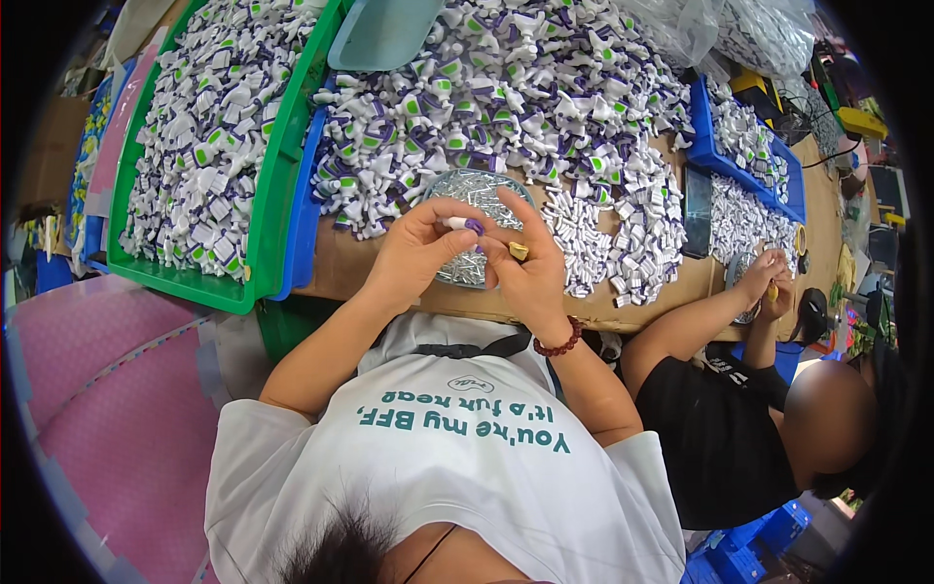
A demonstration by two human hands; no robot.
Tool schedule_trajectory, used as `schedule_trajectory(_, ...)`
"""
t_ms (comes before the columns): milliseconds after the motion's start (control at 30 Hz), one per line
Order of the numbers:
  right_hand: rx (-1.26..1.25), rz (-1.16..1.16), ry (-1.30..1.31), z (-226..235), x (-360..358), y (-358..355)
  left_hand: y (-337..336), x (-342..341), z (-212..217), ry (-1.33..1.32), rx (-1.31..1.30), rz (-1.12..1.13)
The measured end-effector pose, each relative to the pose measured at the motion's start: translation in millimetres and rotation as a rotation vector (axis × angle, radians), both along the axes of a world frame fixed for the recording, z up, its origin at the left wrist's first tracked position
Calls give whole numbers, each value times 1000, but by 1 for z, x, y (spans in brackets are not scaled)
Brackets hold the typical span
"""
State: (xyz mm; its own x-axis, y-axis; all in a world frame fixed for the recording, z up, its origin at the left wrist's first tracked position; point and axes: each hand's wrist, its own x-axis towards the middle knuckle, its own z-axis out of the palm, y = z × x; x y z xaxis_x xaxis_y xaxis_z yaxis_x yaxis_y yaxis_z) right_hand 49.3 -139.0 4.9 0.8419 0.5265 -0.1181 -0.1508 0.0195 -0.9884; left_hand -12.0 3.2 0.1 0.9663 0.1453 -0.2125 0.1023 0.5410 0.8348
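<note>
Above a round bowl (491, 182) of shiny metal pins, both of my hands meet. My left hand (413, 251) is closed, pinching a small white-and-purple plastic part (465, 225) between thumb and fingers. My right hand (533, 265), with a dark red bead bracelet on its wrist, is curled close against it. A small gold-coloured piece (519, 251) is held in the right fingers; its exact kind is too small to make out. Just right of the bowl lie many short white pieces (576, 234) on the brown cardboard tabletop (350, 265).
White, purple and green parts (506, 88) form a big heap behind the bowl. A green crate (255, 258) of similar parts stands at left, a blue tray (720, 146) at far right. A pale blue lid (384, 34) rests on the heap. To the right, a co-worker's hands (767, 282) work closely.
</note>
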Motion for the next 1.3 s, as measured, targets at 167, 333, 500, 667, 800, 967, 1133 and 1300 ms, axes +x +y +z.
schedule_trajectory(167, -68, 30, -29, -8, 4, -3, -3, -2, -11, 5, 43, 49)
schedule_trajectory(333, -262, 66, -254, -28, 35, -21, 6, 1, -15, 4, -137, 140)
schedule_trajectory(500, -846, 106, -946, -57, 89, -53, 14, 1, -7, 147, -23, 121)
schedule_trajectory(667, -1066, 194, -1079, -75, 96, -48, 15, -1, -6, 180, -90, 26)
schedule_trajectory(800, -1044, 195, -1103, -75, 98, -48, 16, -3, -4, 190, -114, -1)
schedule_trajectory(967, -506, 101, -570, -35, 87, -36, 16, -1, -7, 212, -146, 12)
schedule_trajectory(1133, 3, 91, 129, 3, 53, -11, 11, 2, -6, 219, -252, -61)
schedule_trajectory(1300, 65, 102, 218, -5, 39, -4, 10, 1, -9, 220, -365, -46)
